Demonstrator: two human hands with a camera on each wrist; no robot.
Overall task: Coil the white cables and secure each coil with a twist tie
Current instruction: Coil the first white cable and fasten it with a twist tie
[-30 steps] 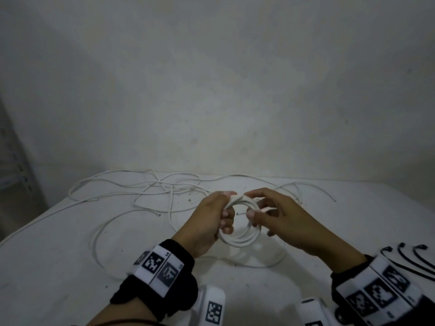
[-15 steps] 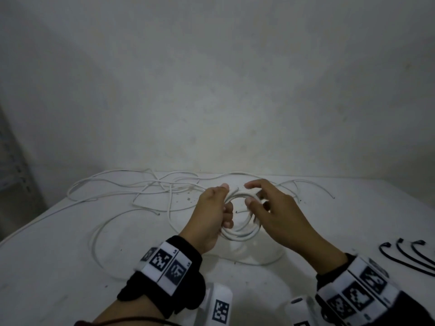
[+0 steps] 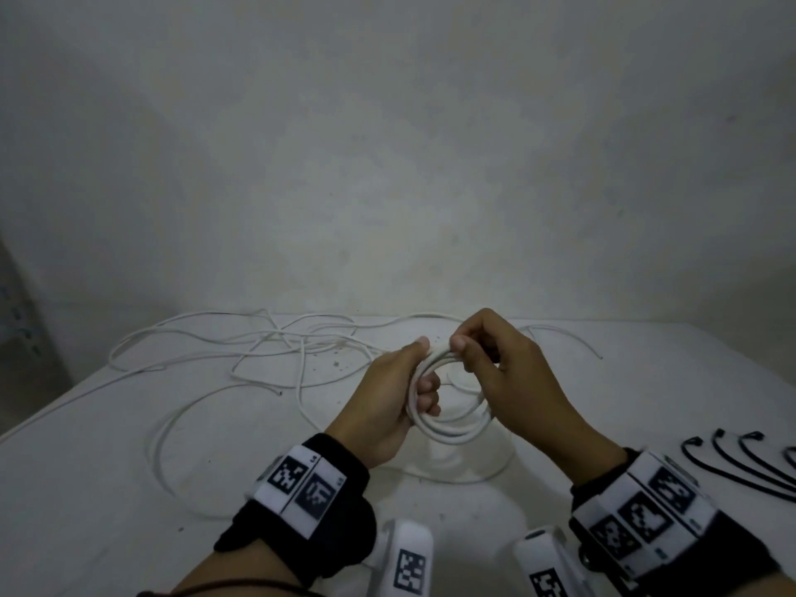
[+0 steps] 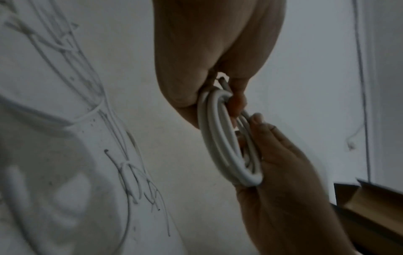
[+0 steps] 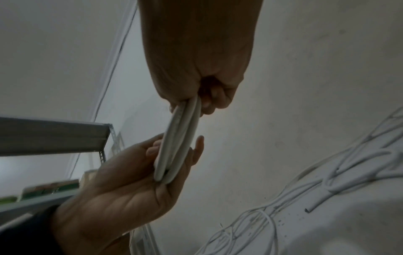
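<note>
We see a white table top [image 3: 86,489] speckled with small dark specks, set against a plain pale wall [image 3: 387,144]. At the far left stands a grey metal shelving rack [image 5: 65,134] with a perforated upright, and a brown cardboard box [image 4: 370,207] shows in the left wrist view.

Head camera is looking down over the table [image 3: 107,489]; both wrist cameras are peering close at the coil [image 4: 226,151].
</note>
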